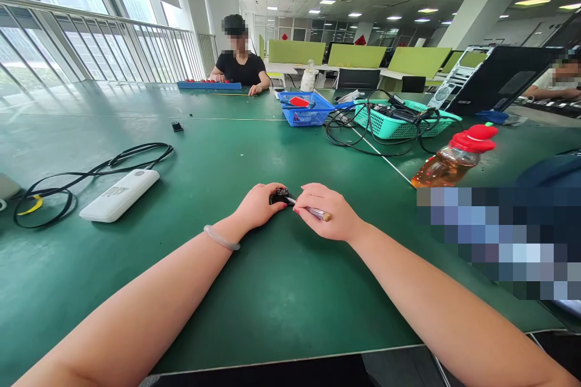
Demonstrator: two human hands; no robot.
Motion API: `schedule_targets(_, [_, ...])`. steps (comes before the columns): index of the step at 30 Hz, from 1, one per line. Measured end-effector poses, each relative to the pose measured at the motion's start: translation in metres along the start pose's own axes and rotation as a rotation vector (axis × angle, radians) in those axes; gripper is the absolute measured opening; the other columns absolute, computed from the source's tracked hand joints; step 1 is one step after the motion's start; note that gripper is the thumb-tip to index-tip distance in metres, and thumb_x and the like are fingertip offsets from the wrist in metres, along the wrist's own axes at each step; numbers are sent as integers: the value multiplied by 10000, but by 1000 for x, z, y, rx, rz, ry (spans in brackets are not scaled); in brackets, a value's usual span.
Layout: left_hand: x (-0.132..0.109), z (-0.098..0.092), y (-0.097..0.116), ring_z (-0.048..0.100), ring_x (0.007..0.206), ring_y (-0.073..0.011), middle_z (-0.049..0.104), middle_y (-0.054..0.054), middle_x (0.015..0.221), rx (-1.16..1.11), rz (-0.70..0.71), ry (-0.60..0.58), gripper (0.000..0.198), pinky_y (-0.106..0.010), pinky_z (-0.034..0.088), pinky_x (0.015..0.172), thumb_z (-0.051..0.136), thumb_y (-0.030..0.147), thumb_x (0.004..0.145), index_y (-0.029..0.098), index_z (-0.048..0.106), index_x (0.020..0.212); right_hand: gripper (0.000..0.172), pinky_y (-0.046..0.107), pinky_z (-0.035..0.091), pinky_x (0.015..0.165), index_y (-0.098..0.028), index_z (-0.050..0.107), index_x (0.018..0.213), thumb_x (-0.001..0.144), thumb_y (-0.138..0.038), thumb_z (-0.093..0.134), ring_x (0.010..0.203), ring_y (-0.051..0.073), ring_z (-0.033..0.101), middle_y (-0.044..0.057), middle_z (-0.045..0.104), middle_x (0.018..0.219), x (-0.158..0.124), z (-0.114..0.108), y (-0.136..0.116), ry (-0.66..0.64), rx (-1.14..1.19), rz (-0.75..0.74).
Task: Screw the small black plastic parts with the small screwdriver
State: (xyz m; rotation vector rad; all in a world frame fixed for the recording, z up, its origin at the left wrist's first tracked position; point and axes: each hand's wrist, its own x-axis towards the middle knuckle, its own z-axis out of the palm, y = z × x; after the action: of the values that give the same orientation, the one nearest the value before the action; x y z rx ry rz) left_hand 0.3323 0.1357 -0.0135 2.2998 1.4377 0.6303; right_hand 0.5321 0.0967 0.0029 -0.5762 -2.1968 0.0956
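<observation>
At the middle of the green table, my left hand [259, 204] is closed on a small black part [280, 195] with fine pale markings on its face, perhaps a little circuit board in a housing. Thumb and fingers grip it from the left and cover some of it. My right hand [327, 210] is closed around a slim screwdriver [319, 213] with a brownish end cap. Its thin pale shaft points left and its tip meets, or nearly meets, the black part's right side. What exactly the tip touches is too small to tell.
A white power bank [120, 195] and black cable [111, 163] lie left. Beyond are a small black piece [177, 126], a blue basket [307, 116] and a teal basket [390, 127] with cables. A red-capped bottle [447, 163] lies right. Another person [242, 66] sits opposite.
</observation>
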Motion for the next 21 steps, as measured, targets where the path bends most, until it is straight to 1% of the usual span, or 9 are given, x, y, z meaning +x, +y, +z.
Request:
schedule_targets(5, [0, 1, -1, 585, 1072, -236, 681, -29, 1152, 5, -8, -6, 445, -350, 475, 944, 634, 333, 791, 247, 584, 1225, 100, 376, 512, 922, -239, 626, 809, 850, -176, 560, 779, 163, 607, 4, 672, 786, -3, 2, 3, 83, -13, 46])
schedule_targets(8, [0, 1, -1, 579, 1092, -247, 678, -51, 1158, 17, -18, -11, 494, -356, 472, 952, 631, 342, 797, 224, 557, 1271, 92, 357, 520, 892, -236, 643, 825, 855, -193, 568, 792, 163, 620, 15, 673, 836, -4, 2, 7, 106, -24, 122])
schedule_targets(11, [0, 1, 0, 570, 1109, -248, 676, -57, 1162, 19, -17, -14, 495, -353, 466, 965, 626, 334, 803, 220, 557, 1280, 88, 340, 528, 852, -240, 655, 858, 855, -211, 572, 809, 164, 634, 17, 683, 864, -5, 2, 10, 127, -23, 210])
schedule_targets(16, [-1, -1, 2, 551, 1143, -241, 668, -41, 1174, 31, 0, -38, 506, -351, 452, 990, 607, 310, 814, 261, 536, 1313, 87, 313, 540, 733, -228, 661, 846, 821, -265, 586, 774, 175, 657, 23, 697, 843, -3, 0, 13, 219, -1, 437])
schedule_targets(21, [-4, -3, 4, 549, 1139, -246, 661, -79, 1139, 73, -2, -46, 528, -358, 463, 980, 582, 328, 812, 250, 526, 1331, 119, 309, 535, 697, -213, 631, 862, 788, -304, 607, 719, 181, 688, 9, 686, 764, -1, -2, 15, 259, 125, 675])
